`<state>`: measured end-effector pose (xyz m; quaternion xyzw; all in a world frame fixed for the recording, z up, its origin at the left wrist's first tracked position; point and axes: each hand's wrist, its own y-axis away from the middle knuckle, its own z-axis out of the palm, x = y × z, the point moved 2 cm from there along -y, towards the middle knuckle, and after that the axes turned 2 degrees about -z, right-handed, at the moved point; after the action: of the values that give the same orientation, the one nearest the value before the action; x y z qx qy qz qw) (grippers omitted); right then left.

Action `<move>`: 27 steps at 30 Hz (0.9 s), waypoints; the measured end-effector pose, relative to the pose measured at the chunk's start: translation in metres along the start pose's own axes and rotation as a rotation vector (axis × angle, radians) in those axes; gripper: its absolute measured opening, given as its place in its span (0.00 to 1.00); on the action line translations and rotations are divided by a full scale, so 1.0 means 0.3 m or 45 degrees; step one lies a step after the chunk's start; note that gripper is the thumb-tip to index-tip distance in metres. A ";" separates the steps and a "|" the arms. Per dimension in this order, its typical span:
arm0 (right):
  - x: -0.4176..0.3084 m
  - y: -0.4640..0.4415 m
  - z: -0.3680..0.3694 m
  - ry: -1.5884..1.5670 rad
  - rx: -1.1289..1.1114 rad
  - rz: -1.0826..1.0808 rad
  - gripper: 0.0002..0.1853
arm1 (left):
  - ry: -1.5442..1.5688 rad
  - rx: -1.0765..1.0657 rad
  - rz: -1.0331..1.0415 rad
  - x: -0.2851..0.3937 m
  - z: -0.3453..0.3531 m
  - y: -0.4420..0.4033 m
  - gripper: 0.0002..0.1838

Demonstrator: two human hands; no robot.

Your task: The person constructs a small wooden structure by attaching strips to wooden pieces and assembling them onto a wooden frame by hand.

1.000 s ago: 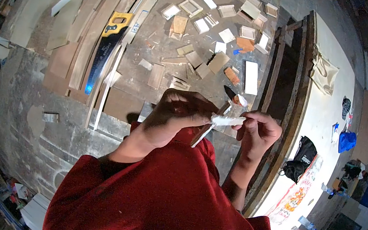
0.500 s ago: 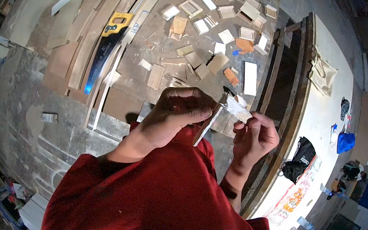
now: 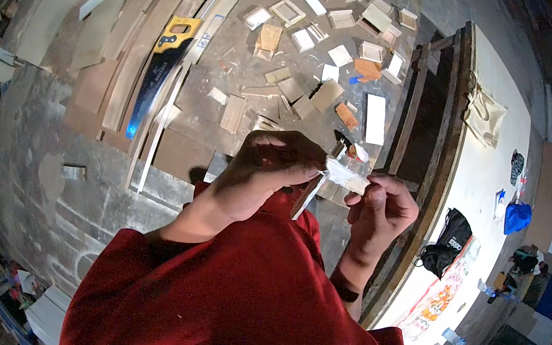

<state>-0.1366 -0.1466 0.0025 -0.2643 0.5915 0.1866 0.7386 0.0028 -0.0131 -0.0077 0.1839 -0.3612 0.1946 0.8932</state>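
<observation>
In front of my red top, my left hand is closed, thumb and fingers pinching a narrow wooden strip near its upper part. The strip slants down towards my chest. Across it lies a small pale wooden piece, its left end touching the strip. The thumb and fingers of my right hand grip the right end of this pale piece. Whether the two pieces are joined cannot be told. Just beyond them, a small round pale thing and a dark object lie on the work surface.
Many small wooden frames and offcuts are scattered over the work surface ahead. A yellow-handled handsaw rests on long boards at the left. On the right, a pale table bears a cloth bag, a black pouch and a blue bundle.
The pale piece has swung to lie more level, its left end lower on the strip. More of the strip's top shows above it. My hands have barely shifted.
</observation>
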 end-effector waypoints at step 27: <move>0.026 -0.008 -0.045 -0.092 -0.129 0.129 0.12 | 0.073 -0.011 -0.037 -0.002 0.013 -0.012 0.07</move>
<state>-0.1440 -0.1569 -0.0069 -0.2642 0.5670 0.2627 0.7347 0.0019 -0.0183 -0.0062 0.1796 -0.3337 0.1853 0.9067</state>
